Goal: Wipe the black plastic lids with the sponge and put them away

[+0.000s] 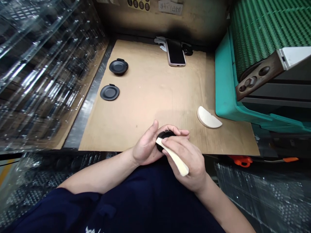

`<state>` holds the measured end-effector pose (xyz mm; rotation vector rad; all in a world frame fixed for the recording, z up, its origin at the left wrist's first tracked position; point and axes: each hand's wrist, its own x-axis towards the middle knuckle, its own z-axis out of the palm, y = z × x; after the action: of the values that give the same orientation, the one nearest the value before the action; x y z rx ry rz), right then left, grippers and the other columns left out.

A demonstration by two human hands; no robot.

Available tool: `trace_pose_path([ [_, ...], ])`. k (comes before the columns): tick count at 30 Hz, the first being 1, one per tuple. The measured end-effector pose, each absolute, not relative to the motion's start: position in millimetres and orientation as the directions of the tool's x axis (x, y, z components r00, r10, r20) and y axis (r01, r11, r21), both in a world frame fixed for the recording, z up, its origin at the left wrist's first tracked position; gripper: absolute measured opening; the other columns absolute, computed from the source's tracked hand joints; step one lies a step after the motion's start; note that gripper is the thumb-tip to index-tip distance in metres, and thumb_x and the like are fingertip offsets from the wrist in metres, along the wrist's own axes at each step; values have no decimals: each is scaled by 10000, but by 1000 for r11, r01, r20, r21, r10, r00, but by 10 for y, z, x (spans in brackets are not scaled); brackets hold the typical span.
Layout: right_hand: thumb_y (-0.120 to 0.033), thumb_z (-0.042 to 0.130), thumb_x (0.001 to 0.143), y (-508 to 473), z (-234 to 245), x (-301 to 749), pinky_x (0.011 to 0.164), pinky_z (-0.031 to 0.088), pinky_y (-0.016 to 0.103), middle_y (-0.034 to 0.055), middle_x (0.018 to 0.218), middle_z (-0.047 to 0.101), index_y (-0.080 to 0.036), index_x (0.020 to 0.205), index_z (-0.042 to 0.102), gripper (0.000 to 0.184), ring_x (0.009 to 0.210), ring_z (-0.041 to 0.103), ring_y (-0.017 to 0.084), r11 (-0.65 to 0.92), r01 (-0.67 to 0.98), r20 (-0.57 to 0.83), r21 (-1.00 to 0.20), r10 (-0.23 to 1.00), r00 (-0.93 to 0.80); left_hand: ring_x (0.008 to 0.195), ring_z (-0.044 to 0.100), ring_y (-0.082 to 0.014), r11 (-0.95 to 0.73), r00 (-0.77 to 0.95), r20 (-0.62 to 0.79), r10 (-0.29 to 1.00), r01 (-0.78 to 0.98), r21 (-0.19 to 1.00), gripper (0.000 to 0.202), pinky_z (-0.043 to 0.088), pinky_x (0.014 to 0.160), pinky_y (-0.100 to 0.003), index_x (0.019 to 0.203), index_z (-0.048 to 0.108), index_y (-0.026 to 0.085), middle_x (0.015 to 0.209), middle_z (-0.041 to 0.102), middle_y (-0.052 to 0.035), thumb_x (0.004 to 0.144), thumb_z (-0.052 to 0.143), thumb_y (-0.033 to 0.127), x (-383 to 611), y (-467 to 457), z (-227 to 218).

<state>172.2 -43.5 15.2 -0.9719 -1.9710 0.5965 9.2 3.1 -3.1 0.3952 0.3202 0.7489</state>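
Two hands full: your left hand [147,146] cradles a round black case piece [166,133] in curled fingers by the tabletop's [145,94] near edge; your right hand's [188,155] fingers grasp a cream sponge [177,162] against it. Thicker tabbed black disc [118,67], flatter tabbed black disc [109,92] left; white half-moon pad [209,118] right; smartphone [176,52] at back.

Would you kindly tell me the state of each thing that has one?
Held black round part: cradled in left hand
Cream sponge: in right hand, over that part
Far black round part: lying on cardboard
Near black round part: lying likewise
White semicircular pad: lying flat
Smartphone: face up, screen dark
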Motion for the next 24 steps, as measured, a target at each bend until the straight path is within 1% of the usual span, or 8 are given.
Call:
trace_pose_path([
  [5,-67,540,926,-457,165,1688,877,624,349,83,1147,728,-197,1319,607,420,1030,714,197,545,388,391,-743,825,-408,1399,516,-358,623,637,-156,755,-624,472,588,276,1233,-529,1035,677,133,1396,615,-199,1019,338,613,109,35,-23],
  [9,-58,590,915,-494,171,1630,896,624,352,99,1125,722,-171,1304,599,404,1050,706,208,540,411,442,-735,841,-313,1400,518,-355,590,597,-154,787,-657,469,541,289,1233,-519,1025,674,128,1388,619,-199,1025,373,578,123,25,-20],
  [11,-59,604,910,-518,157,1623,867,634,337,113,1121,721,-154,1309,588,410,1040,712,209,553,421,452,-719,832,-321,1401,518,-355,568,574,-152,805,-669,480,509,296,1231,-521,1026,673,130,1394,615,-196,1027,396,557,123,16,-27],
  [13,-60,604,910,-541,131,1641,830,642,335,118,1105,724,-154,1316,581,417,1009,718,210,570,451,468,-687,822,-325,1421,500,-345,536,545,-140,827,-687,491,420,290,1237,-516,1039,670,139,1396,617,-185,1030,441,491,120,6,-39],
  [16,-45,610,901,-575,82,1679,822,646,358,118,1073,716,-168,1302,592,419,970,715,212,530,521,490,-669,842,-226,1452,471,-312,511,528,-119,841,-700,499,296,263,1256,-492,1063,659,152,1404,619,-169,1037,465,374,121,-2,-59],
  [18,-31,623,887,-600,51,1679,838,648,371,123,1076,709,-165,1296,595,431,986,712,218,507,525,491,-683,852,-184,1454,470,-303,509,529,-117,841,-697,505,280,256,1260,-488,1069,654,152,1404,621,-170,1044,450,343,125,-2,-65],
  [20,-25,637,873,-616,23,1664,842,651,370,137,1091,709,-147,1304,586,451,1021,712,229,529,498,494,-687,842,-214,1457,468,-304,502,519,-124,846,-698,511,291,260,1258,-494,1067,655,149,1390,630,-175,1049,436,340,128,0,-67],
  [24,-11,651,859,-588,-19,1680,841,647,368,164,1099,714,-108,1300,590,456,1024,711,234,570,528,535,-629,811,-239,1463,462,-304,530,543,-132,830,-691,491,305,260,1261,-491,1092,662,150,1437,606,-172,1054,420,332,119,5,-69],
])
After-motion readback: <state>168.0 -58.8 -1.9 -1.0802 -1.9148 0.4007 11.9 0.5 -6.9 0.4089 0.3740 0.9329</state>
